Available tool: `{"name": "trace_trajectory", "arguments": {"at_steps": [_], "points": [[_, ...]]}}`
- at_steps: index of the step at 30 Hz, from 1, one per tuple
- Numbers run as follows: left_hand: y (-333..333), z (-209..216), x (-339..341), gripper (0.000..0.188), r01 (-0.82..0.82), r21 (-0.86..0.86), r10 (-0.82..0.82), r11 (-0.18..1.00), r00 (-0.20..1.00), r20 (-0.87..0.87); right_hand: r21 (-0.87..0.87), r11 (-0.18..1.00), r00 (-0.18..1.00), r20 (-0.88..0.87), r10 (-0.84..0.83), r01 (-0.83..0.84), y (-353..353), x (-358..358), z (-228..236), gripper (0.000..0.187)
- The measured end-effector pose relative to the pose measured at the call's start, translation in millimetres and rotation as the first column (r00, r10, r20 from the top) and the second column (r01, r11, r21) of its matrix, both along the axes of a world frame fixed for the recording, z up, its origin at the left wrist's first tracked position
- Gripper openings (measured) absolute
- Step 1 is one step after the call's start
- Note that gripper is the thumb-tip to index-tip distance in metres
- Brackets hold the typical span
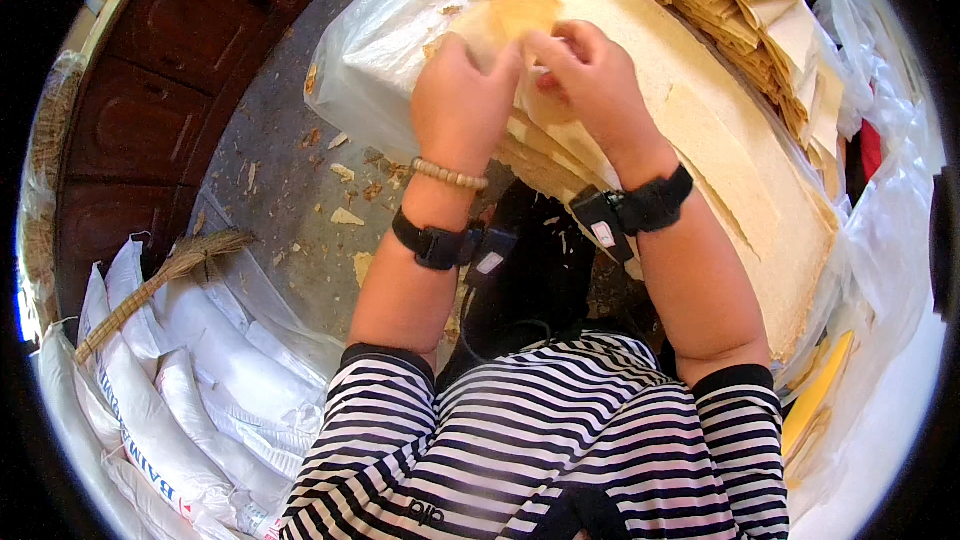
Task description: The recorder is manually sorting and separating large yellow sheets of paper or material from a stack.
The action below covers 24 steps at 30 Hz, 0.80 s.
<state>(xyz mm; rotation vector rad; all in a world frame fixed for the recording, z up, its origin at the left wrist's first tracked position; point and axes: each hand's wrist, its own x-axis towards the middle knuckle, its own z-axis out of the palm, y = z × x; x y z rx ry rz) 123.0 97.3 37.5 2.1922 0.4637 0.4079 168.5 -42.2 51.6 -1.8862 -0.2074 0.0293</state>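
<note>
My left hand (458, 98) and my right hand (590, 75) are both closed on a thin, pale, round flatbread sheet (515, 15), which is folded or bent between them. Under it lies a tall stack of large flat bread sheets (720, 170) on clear plastic. Each wrist carries a black band, and the left wrist also has a bead bracelet. The fingertips of both hands are partly hidden by the sheet.
Folded bread pieces (750, 0) are piled at the upper right. White sacks (190, 380) and a straw broom (160, 285) lie at the lower left. A dark wooden door (170, 70) stands on the left. Crumbs litter the grey floor (290, 170). Plastic sheeting (380, 50) hangs around the stack.
</note>
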Motion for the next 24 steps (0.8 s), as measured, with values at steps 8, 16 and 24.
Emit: {"name": "trace_trajectory", "arguments": {"at_steps": [8, 16, 24], "points": [[-5, -19, 6, 0.036, -0.036, 0.084, 0.024, 0.996, 0.990, 0.140, -0.334, 0.940, 0.888, 0.449, 0.096, 0.067, -14, 11, -5, 0.038], [-13, 6, 3, 0.037, -0.171, 0.449, 0.060, 0.877, 0.966, 0.251, 0.244, 0.931, 0.961, -0.118, -0.249, 0.271, -52, -19, 3, 0.027], [-29, -11, 61, 0.016, 0.269, 0.604, -0.389, 0.750, 0.918, 0.075, -0.041, 0.960, 0.926, 0.278, -0.255, 0.276, -44, -15, 21, 0.030]]}}
